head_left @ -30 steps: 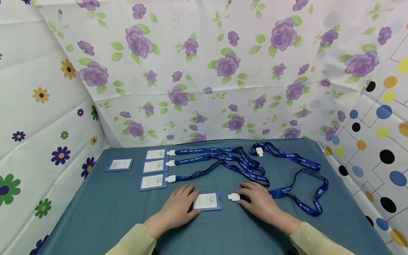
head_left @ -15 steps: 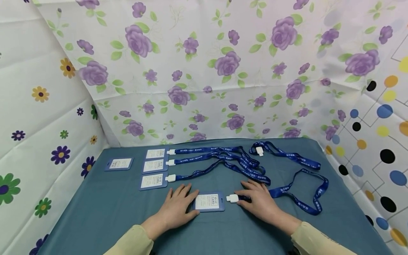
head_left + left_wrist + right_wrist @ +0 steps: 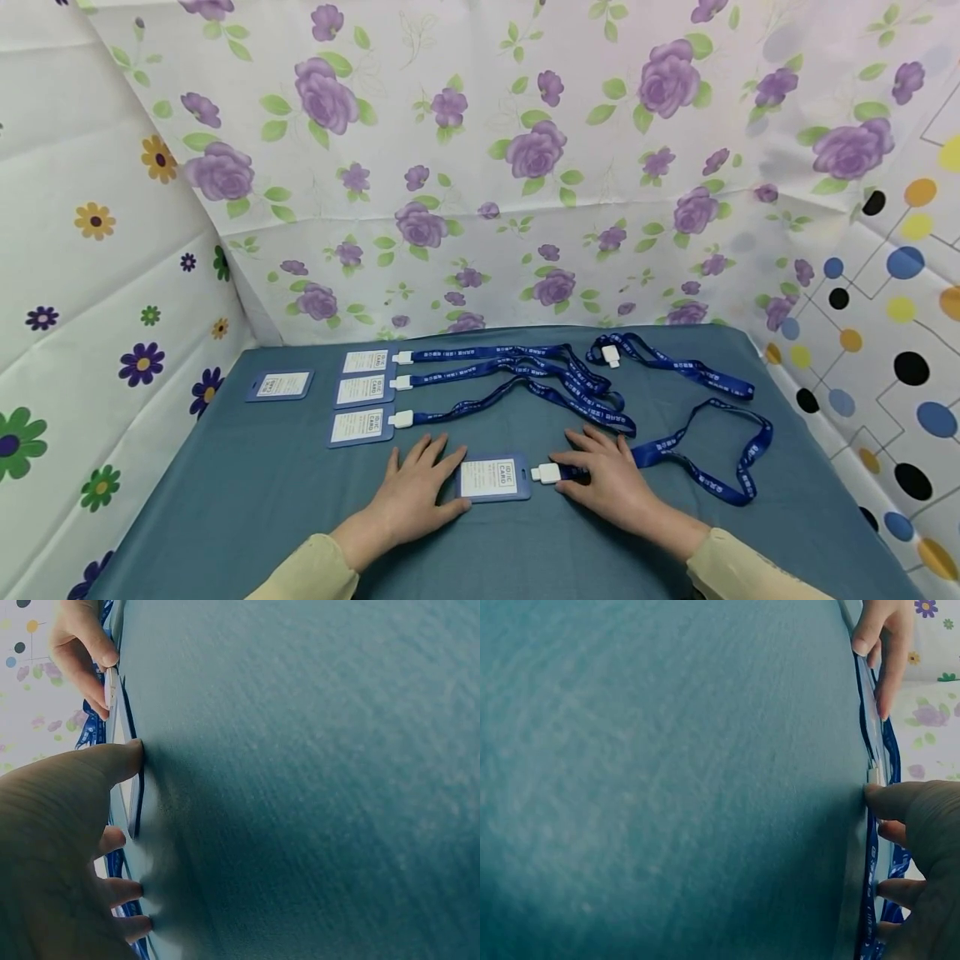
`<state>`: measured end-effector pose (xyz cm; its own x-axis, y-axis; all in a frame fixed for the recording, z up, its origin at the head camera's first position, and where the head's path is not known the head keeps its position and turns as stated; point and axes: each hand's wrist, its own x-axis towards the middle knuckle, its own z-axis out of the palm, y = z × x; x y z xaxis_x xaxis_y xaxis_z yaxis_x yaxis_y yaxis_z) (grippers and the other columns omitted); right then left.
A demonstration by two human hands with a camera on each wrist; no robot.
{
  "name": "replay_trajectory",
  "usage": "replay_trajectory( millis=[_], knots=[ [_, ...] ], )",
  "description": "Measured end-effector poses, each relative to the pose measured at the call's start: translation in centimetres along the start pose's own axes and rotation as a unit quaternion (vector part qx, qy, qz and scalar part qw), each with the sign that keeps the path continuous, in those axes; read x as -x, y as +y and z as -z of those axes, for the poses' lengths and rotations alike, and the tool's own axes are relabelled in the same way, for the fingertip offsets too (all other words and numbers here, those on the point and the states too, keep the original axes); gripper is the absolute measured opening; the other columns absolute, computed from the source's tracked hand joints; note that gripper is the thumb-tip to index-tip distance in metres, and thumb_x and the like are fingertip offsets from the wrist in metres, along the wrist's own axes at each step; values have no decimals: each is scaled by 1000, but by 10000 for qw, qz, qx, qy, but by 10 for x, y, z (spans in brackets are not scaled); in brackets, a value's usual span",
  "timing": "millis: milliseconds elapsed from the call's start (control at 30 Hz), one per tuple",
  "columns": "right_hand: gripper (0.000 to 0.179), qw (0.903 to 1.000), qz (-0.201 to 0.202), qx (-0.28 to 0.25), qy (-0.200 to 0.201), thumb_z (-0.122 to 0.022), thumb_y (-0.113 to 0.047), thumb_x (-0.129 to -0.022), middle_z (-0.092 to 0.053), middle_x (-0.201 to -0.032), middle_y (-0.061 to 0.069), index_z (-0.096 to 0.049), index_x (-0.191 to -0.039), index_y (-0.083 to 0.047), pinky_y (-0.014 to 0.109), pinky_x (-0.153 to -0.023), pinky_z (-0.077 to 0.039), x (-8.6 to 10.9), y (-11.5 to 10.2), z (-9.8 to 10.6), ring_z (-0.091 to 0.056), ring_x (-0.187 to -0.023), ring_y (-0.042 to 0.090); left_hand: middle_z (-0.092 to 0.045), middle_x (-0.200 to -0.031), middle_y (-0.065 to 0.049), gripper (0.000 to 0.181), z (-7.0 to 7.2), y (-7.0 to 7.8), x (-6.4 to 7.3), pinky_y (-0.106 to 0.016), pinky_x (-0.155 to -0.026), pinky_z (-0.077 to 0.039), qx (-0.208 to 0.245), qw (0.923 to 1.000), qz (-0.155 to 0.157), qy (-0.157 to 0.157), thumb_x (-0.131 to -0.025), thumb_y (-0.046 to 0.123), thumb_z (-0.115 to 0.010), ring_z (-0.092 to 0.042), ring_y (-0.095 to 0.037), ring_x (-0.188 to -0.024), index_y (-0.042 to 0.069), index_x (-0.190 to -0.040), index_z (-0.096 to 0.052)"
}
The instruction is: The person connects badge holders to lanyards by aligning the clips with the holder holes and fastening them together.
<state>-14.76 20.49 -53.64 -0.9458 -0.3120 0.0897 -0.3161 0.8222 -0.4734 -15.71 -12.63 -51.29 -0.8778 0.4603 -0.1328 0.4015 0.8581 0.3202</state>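
In the head view, a blue ID card holder (image 3: pixel 492 478) with a white insert lies flat near the middle front, its slotted end facing right. My left hand (image 3: pixel 412 496) holds its left end by the two long edges, between thumb and index finger; the other fingers are spread on the cloth. My right hand (image 3: pixel 611 483) pinches the white plastic clip (image 3: pixel 548 473) of a blue lanyard (image 3: pixel 738 467) between thumb and index finger. The clip's narrow tip is right beside the holder's slot; whether they touch I cannot tell. The left wrist view shows the thumb (image 3: pixel 129 759) against the holder's edge.
Several card holders lie behind: three, such as the nearest one (image 3: pixel 360 426), are joined to lanyards stretching right. A single holder (image 3: pixel 279 386) lies at the far left. One loose lanyard (image 3: pixel 675 364) is at the back right. Printed cloth (image 3: pixel 480 167) walls surround the teal-covered table (image 3: pixel 247 500).
The card holder has shifted slightly right and toward me. The clip has come a little left, so the gap between them has narrowed. My right index finger has moved left over the clip.
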Motion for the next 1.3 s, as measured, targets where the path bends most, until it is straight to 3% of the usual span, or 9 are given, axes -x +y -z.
replay_trajectory(
  millis=[367,1300],
  knots=[
    [36,9994,-244,-256,17,-81,-38,-89,-49,-155,10,-77,-124,-30,81,-110,-3,3,-3,-2,-28,-150,42,-33,-164,-14,72,1,3,3,-84,-107,-10,106,9998,143,-100,-92,60,-69,-22,-42,-152,27,-154,-51],
    [33,9994,-173,-274,154,-82,-38,-88,-51,-153,10,-79,-119,-29,78,-112,-3,6,-1,-5,-30,-149,41,-32,-164,-15,70,0,2,5,-83,-107,-9,152,9998,113,-55,-93,59,-68,-22,-43,-152,28,-154,-51]
  ],
)
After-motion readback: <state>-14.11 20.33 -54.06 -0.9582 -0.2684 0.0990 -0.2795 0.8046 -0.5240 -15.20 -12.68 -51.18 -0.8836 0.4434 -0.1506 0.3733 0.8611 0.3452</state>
